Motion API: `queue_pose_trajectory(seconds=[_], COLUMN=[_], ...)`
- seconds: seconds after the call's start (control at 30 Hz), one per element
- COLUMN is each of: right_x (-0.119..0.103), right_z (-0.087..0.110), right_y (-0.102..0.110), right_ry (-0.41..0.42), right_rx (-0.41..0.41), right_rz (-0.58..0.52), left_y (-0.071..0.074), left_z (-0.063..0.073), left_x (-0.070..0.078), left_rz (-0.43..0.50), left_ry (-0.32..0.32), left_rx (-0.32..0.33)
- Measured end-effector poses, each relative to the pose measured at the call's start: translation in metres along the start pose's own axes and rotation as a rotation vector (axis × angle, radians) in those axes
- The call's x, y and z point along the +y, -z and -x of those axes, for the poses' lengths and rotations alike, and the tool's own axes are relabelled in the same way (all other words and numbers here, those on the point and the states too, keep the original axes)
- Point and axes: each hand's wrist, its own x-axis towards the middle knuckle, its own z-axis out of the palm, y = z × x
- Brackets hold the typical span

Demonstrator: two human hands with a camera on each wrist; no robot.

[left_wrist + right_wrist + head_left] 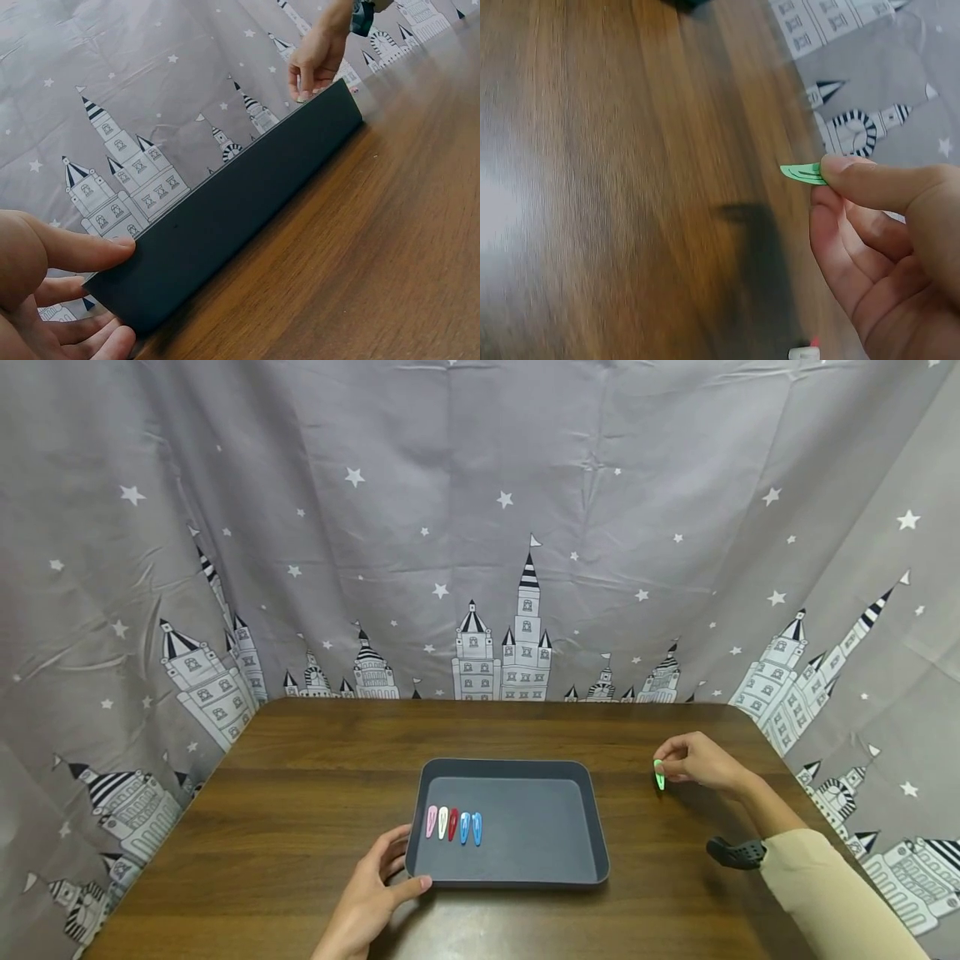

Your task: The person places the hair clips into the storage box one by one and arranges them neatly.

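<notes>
A dark grey tray (525,860) lies on the wooden table. My left hand (367,885) grips its near left corner, thumb at the front rim and fingers along the left side; the left wrist view shows the tray's outer wall (232,217) beside that thumb. Inside, toward the left, snap hair clips form a row: pink (431,821), white (442,822), red (453,823) and two blue ones (471,828). Right of the tray, my right hand (697,762) pinches a green hair clip (801,173) between thumb and fingers, above the table; its tip sticks out past them.
Behind the wooden table (315,777) hangs a grey curtain (420,468) printed with castles and stars. A dark strap-like piece (735,853) sits at my right wrist. At the bottom of the right wrist view is a small white thing (804,353) with a red bit.
</notes>
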Motion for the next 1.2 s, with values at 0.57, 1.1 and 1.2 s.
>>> queue_pose_trajectory(seconds=[0.57,1.1,1.2], right_x=[-0.036,-0.06,-0.064], right_z=[-0.023,-0.045,-0.047], right_y=[-0.027,-0.064,-0.071], right_ry=[0.104,0.164,0.175], right_rx=[-0.074,-0.118,-0.128], right_rz=[0.023,0.024,0.021], left_y=[-0.001,0.0,-0.001], left_z=[-0.001,0.0,-0.001], left_x=[0.001,0.002,0.002], left_rz=[0.001,-0.002,-0.005], left_ry=[0.014,0.008,0.012], left_rx=[0.007,0.008,0.006])
